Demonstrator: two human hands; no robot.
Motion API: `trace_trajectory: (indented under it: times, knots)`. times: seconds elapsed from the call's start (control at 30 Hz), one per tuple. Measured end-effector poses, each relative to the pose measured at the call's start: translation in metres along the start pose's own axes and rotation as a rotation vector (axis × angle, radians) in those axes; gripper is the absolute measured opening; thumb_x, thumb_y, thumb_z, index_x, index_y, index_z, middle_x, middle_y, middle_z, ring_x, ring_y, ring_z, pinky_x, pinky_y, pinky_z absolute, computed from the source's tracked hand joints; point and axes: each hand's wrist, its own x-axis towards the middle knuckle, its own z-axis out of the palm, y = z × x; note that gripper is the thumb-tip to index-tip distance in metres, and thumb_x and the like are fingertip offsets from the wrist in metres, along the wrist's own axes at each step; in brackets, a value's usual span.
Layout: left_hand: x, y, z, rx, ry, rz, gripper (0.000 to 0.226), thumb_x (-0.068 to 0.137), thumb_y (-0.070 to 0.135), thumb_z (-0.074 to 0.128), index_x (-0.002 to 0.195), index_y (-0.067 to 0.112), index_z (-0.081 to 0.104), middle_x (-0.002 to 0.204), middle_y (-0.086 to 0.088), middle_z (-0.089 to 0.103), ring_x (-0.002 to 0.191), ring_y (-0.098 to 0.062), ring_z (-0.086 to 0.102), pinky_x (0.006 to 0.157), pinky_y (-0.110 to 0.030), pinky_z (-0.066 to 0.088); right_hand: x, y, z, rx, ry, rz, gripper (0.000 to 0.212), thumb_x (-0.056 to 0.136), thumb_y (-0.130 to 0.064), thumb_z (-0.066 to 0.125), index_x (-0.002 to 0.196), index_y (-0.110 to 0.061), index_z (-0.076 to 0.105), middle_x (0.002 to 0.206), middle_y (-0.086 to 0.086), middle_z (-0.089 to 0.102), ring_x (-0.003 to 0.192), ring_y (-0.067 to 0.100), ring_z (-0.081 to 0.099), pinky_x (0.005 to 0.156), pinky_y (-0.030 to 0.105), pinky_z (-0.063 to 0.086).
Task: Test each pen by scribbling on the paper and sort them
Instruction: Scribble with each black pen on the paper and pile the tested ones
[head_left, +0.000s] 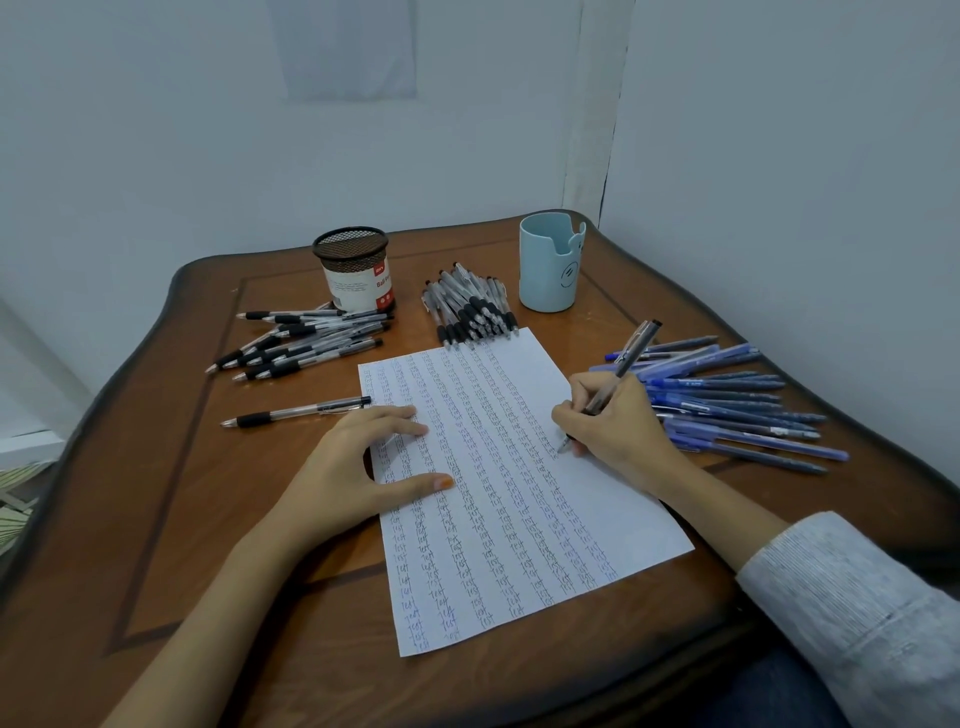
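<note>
A white sheet of paper lies on the wooden table, covered in columns of small written words. My left hand rests flat on the sheet's left edge with fingers spread. My right hand grips a grey pen in a writing hold, its tip touching the paper near the right edge. A single clear pen with a black grip lies alone left of the sheet.
Several clear black-grip pens lie at the left, another bundle of them lies behind the paper, and a pile of blue pens sits at the right. A black mesh pen cup and a light blue holder stand at the back.
</note>
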Motion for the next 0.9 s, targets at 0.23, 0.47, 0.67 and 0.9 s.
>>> trace_trajectory:
  times: [0.23,0.47,0.67,0.9]
  knots:
    - [0.0004,-0.0002,0.0001,0.002,-0.002,-0.001,0.071,0.055,0.082,0.061,0.114,0.042,0.062,0.131,0.028,0.048,0.117,0.023,0.033,0.093,-0.011,0.027,0.0023,0.0047,0.0,0.005,-0.002,-0.004,0.038,0.083,0.009,0.06,0.055,-0.009,0.042,0.053,0.009,0.042,0.045,0.015,0.053,0.043,0.018,0.045]
    - [0.0002,-0.0005,0.0006,0.005,0.004,0.007,0.071,0.055,0.082,0.061,0.114,0.042,0.061,0.131,0.028,0.048,0.117,0.024,0.033,0.09,-0.006,0.027,0.0016,0.0055,0.0026,-0.015,-0.002,-0.011,0.038,0.083,0.01,0.059,0.056,-0.01,0.041,0.054,0.006,0.039,0.048,0.015,0.049,0.044,0.017,0.044]
    - [0.0004,-0.0022,0.0007,0.004,0.002,-0.008,0.069,0.055,0.082,0.062,0.112,0.045,0.061,0.131,0.03,0.047,0.118,0.023,0.032,0.094,-0.012,0.027,0.0047,0.0004,-0.0034,0.342,-0.022,0.153,0.038,0.093,-0.006,0.057,0.057,-0.009,0.046,0.056,0.01,0.054,0.034,0.009,0.038,0.032,0.016,0.027]
    - [0.0006,-0.0034,0.0012,0.01,0.005,-0.002,0.068,0.057,0.081,0.064,0.113,0.043,0.062,0.132,0.029,0.048,0.12,0.02,0.033,0.094,-0.012,0.028,0.0041,0.002,-0.002,0.245,-0.079,0.11,0.029,0.101,-0.039,0.036,0.107,-0.015,0.051,0.047,-0.001,0.046,0.039,0.009,0.039,0.038,0.019,0.033]
